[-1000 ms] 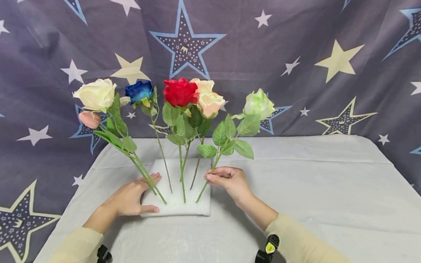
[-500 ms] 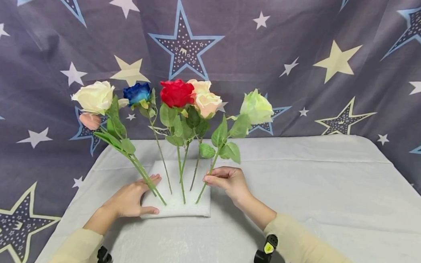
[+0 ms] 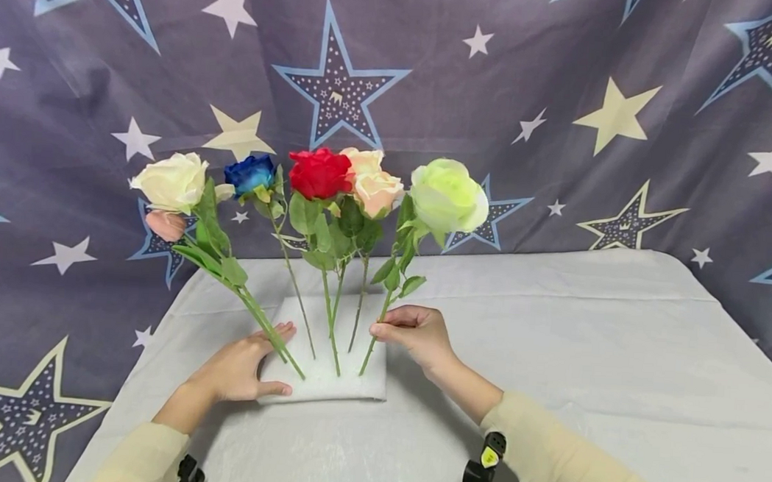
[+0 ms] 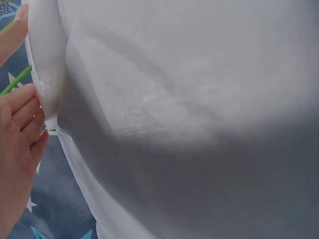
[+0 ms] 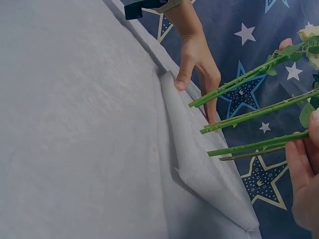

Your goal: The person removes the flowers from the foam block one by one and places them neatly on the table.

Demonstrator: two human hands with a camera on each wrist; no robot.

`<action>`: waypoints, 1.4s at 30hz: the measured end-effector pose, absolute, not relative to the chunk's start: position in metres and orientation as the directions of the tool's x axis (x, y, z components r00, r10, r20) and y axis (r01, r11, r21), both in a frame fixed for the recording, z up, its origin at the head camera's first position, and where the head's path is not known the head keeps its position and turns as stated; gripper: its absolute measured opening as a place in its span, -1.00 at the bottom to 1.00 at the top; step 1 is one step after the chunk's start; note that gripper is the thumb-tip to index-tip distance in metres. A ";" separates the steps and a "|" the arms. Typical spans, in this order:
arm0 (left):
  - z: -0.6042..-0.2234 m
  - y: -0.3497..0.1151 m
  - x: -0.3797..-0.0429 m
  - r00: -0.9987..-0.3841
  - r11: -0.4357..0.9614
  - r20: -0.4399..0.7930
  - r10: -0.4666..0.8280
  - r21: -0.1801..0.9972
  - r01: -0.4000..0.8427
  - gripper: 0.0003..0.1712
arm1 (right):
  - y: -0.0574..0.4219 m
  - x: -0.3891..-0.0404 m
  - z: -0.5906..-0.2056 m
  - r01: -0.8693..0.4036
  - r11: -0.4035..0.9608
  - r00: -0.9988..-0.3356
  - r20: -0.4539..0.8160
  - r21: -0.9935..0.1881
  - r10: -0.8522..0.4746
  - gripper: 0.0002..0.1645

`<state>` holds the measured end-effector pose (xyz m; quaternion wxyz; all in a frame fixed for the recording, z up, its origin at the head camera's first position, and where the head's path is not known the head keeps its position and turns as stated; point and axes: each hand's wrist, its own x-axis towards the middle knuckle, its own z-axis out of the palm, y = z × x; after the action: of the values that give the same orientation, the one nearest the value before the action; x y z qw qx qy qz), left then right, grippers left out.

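Note:
In the head view, my right hand pinches the stem of a pale green rose between thumb and fingers. The lower end of that stem meets the front right of a white foam block. My left hand rests on the block's left side, thumb and fingers spread. Beside the green rose stand a red rose, a peach rose, a blue rose and a left-leaning white rose. The right wrist view shows several green stems at the block.
A pinkish bud hangs below the white rose. A pale cloth covers the table, and a dark star-patterned curtain hangs behind it. Black wrist cameras are worn at both sleeves.
The green rose has turned about its stem: its bloom moved left and now faces more toward me, and its leaves swung round. My right hand shifted slightly left; my left hand stayed put.

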<state>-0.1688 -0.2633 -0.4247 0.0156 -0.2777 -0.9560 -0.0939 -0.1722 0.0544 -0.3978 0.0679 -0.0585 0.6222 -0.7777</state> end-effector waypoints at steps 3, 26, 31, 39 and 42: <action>-0.424 -0.263 -0.170 -0.840 0.824 0.096 0.535 0.163 0.543 0.12 | 0.053 -0.173 -0.397 0.022 -0.222 -0.986 0.017 -0.975 -0.169 -0.84; -0.426 -0.264 -0.168 -0.852 0.833 0.076 0.519 0.178 0.524 0.11 | 0.058 -0.169 -0.387 -0.018 -0.291 -0.982 0.071 -0.956 -0.173 -0.70; -0.429 -0.265 -0.168 -0.852 0.833 0.081 0.518 0.179 0.523 0.12 | 0.067 -0.166 -0.389 -0.012 -0.263 -0.983 0.060 -0.965 -0.174 -0.65; -0.429 -0.265 -0.168 -0.847 0.826 0.093 0.523 0.188 0.531 0.11 | 0.092 -0.163 -0.395 -0.005 -0.225 -0.987 0.040 -0.974 -0.153 -0.84; -0.429 -0.265 -0.168 -0.839 0.820 0.115 0.532 0.179 0.544 0.11 | 0.105 -0.162 -0.397 -0.007 -0.235 -0.988 0.043 -0.972 -0.146 -0.84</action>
<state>-0.1682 -0.2650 -0.4289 0.0300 -0.2821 -0.9534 -0.1028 -0.1616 0.1050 -0.3975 0.0442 -0.0621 0.6171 -0.7832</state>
